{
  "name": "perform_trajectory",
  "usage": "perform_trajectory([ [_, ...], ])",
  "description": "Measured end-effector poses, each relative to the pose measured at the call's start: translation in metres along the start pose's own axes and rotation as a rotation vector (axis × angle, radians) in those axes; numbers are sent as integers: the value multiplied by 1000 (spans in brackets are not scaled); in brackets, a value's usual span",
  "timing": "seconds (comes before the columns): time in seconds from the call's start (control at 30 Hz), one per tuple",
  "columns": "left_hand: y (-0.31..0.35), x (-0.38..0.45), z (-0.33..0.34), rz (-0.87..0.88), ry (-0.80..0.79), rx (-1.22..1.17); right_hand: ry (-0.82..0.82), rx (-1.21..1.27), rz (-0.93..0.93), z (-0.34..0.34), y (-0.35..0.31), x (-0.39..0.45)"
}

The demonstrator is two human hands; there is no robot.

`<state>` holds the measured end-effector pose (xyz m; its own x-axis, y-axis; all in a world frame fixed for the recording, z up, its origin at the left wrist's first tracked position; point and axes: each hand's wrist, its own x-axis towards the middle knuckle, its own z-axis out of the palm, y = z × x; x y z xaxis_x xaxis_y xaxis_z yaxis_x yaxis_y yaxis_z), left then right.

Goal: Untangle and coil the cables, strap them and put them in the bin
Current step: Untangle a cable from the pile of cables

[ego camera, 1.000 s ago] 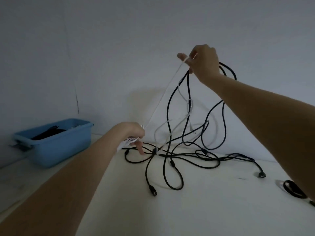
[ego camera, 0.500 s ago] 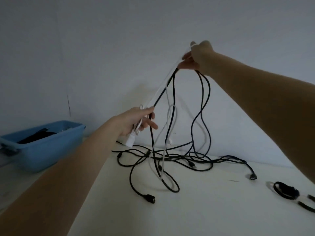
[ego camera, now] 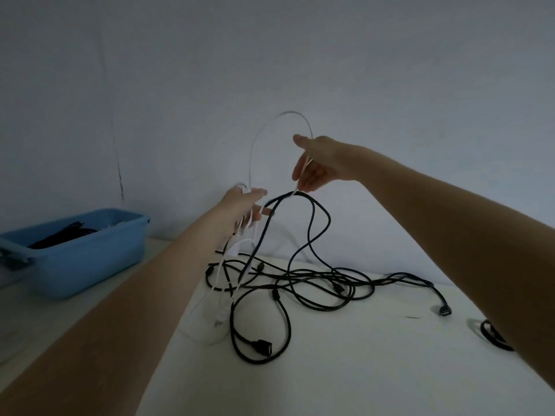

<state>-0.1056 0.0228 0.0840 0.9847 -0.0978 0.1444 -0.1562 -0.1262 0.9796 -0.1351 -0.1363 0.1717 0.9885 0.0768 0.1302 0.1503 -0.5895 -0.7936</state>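
1. Head view: left hand (ego camera: 244, 205) grips white cable (ego camera: 255, 139) turns; right hand (ego camera: 315, 163) fingers pinch its arc.
2. Black cables (ego camera: 300, 283) sprawl tangled on desk (ego camera: 360, 370).
3. Light, limp, likely snag-prone; take hold near plugs.

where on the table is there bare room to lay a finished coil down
Bare patches: the near table in front of the black cables, and the strip between the blue bin and the tangle, though the left forearm crosses above it. Crowded: the middle by the wall, and the right edge by a black loop.
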Motion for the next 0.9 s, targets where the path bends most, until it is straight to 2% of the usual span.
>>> perform_trajectory([
  [0.07,4,-5,4,-8,-129,90,78,-78,-46,-3,5,1],
  [0.13,8,-11,9,-4,-265,281,163,-63,-93,-6,12,4],
  [0.2,11,-12,15,32,-308,480,211,-27,-133,-6,16,5],
  [0.3,13,-8,24,129,-198,718,189,-85,-154,-1,15,5],
  [0.4,13,-2,21,185,-74,831,154,-397,-81,-5,18,2],
  [0.47,15,1,15,168,-73,798,169,-636,-48,-8,27,-3],
  [0.6,18,-2,16,96,-174,777,287,-919,-40,-9,42,-13],
  [0.7,15,1,21,118,-138,883,328,-1065,-21,-10,47,-17],
  [0.8,8,5,8,81,-101,898,308,-1158,74,-23,53,-24],
  [0.9,-1,10,-10,30,-61,970,366,-1251,175,-44,60,-36],
])
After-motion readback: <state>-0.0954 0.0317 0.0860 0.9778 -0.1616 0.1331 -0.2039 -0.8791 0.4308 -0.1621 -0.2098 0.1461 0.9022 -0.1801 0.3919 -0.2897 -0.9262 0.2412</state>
